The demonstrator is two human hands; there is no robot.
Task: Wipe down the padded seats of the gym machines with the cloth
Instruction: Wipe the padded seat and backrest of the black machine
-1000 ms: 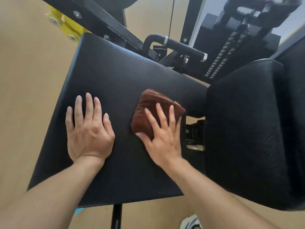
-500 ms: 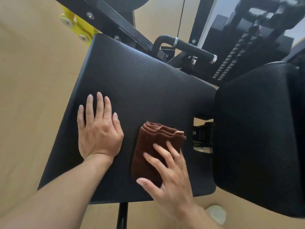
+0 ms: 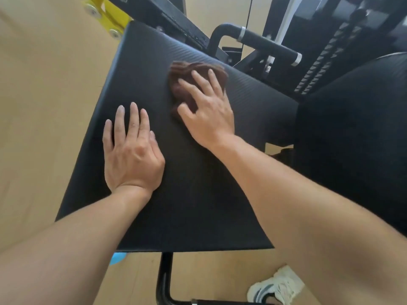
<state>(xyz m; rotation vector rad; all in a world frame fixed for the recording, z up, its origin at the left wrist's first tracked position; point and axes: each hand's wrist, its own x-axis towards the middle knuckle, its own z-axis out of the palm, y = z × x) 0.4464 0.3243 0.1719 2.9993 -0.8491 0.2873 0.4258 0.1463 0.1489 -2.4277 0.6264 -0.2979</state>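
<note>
Our right hand (image 3: 207, 113), fingers spread, presses the brown cloth (image 3: 193, 84) on the seat (image 3: 198, 194) at upper centre; our left hand (image 3: 132, 155) rests flat beside it.

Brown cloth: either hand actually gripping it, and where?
Neither grips it. The right hand presses spread fingers flat on top of the folded brown cloth on the black padded seat. The left hand rests flat on the seat, holding nothing.

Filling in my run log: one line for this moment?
right hand presses cloth | left hand flat on seat | wiping far end
</note>
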